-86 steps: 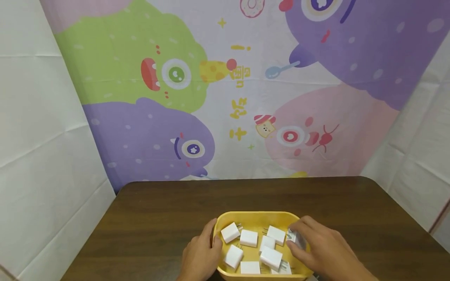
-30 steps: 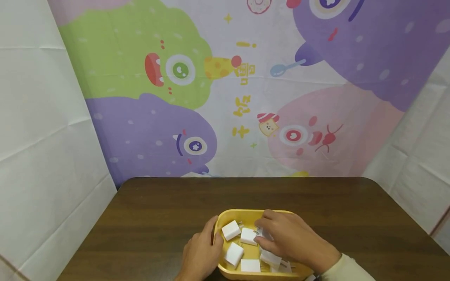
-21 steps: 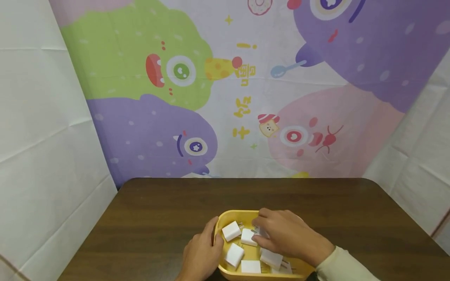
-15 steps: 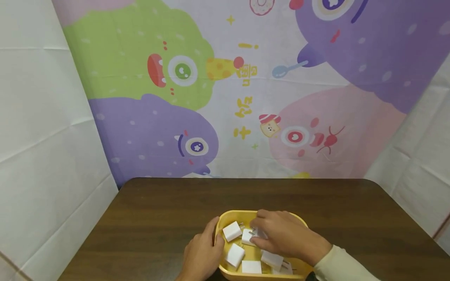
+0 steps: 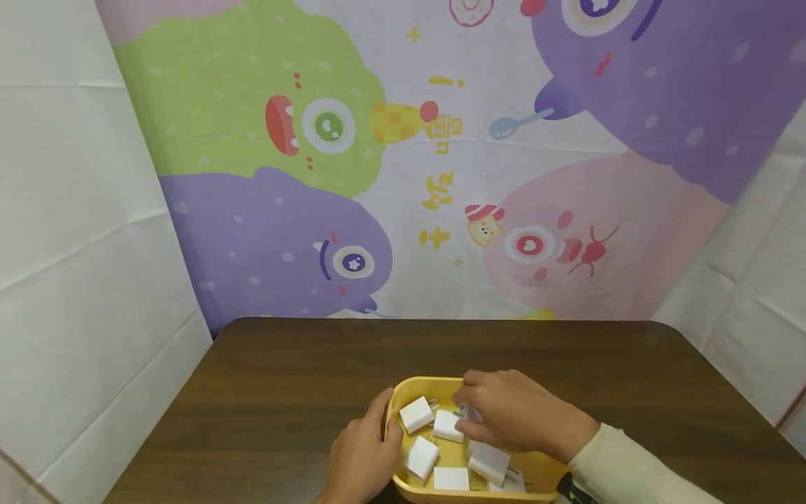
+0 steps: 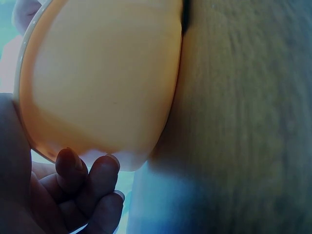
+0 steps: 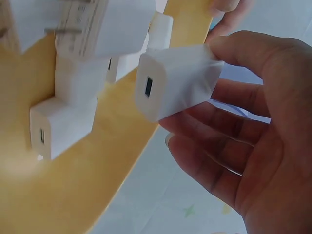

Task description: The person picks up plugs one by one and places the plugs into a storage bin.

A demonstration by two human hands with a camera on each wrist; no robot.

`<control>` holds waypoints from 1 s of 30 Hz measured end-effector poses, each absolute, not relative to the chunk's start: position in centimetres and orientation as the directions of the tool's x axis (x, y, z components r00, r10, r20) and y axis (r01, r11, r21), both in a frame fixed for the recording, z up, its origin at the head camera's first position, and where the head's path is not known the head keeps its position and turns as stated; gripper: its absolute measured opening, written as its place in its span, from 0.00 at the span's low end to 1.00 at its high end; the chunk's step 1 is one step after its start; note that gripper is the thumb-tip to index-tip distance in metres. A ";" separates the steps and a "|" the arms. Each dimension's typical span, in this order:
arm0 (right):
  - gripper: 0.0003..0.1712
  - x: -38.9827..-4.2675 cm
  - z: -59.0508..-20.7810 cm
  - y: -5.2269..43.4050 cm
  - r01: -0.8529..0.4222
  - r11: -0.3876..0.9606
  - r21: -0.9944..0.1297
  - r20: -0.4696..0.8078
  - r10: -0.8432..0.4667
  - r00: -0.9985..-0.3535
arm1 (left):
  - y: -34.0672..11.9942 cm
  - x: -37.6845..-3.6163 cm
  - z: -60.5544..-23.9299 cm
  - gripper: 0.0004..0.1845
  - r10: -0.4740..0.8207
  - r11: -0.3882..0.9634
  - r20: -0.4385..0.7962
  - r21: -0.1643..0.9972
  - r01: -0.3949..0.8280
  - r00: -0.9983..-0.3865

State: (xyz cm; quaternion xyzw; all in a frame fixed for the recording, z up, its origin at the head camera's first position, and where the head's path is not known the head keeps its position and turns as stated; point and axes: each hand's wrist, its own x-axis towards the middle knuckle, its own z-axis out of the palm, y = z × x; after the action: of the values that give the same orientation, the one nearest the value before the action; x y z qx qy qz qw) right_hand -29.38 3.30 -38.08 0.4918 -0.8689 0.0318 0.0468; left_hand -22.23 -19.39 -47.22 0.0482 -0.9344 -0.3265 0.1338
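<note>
A yellow plastic bin (image 5: 412, 383) stands on the table, with several white USB wall chargers (image 5: 421, 457) loose inside. My left hand (image 5: 362, 451) grips the bin's left end; in the left wrist view its curled fingers (image 6: 100, 178) meet the outer wall. Over the bin's middle, my right hand (image 5: 513, 413) pinches one white charger (image 7: 183, 78) between thumb and fingers. That charger's USB port faces away from the palm in the right wrist view. In the head view its prongs point left, close above another charger (image 5: 448, 425). The right hand hides the bin's far-right part.
The dark wooden table (image 5: 283, 392) reaches back to a printed cartoon cloth (image 5: 403, 210). White cloth walls (image 5: 82, 245) rise on both sides. A charger (image 5: 489, 462) lies on top of another (image 5: 507, 483) near the bin's front. A dark wrist device (image 5: 574, 488) shows at the right sleeve.
Holding the charger, my right hand has moved from the bin's right end left to its middle, and has shifted only slightly in the last second. The left hand keeps its place on the bin.
</note>
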 end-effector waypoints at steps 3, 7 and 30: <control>0.14 -30.0 -38.0 3.2 -0.859 0.512 -0.008 0.089 -0.855 -0.511 | -19.5 -22.2 -47.3 0.26 -0.176 0.781 0.225 0.624 0.003 -0.958; 0.13 -30.7 -38.1 2.9 -0.866 0.500 0.004 0.069 -0.864 -0.499 | -19.6 -22.1 -47.5 0.26 -0.186 0.780 0.211 0.626 -0.013 -0.960; 0.14 -32.8 -38.4 2.6 -0.854 0.518 0.050 0.043 -0.855 -0.516 | -19.3 -22.3 -47.2 0.26 -0.181 0.785 0.218 0.620 -0.007 -0.959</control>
State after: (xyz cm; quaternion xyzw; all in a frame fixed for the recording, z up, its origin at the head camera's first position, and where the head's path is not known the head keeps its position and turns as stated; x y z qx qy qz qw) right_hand -32.75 2.63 -38.42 0.4909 -0.8706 -0.0112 0.0307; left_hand -22.30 -19.27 -47.24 0.0501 -0.9350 -0.3244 0.1340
